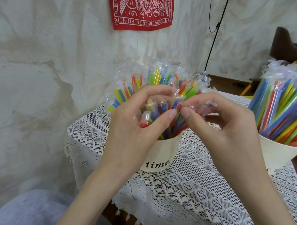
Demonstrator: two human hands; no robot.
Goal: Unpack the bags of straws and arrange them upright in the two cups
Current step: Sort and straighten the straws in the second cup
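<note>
While the wrapped straws [157, 81] stand fanned upward and outward in the near cup [160, 153], the left hand [134, 122] and right hand [219, 124] each pinch their wrapped tops, curled.

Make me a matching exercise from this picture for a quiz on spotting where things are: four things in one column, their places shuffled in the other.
Things:
1. white cup printed "time."
2. second white cup of coloured straws
3. red patterned cloth
4. white lace tablecloth

Places:
A. hanging on the wall
B. spread over the table
C. at the frame's right edge
D. behind the left hand and right hand

Pairs: 1-D, 2-C, 3-A, 4-B
</note>
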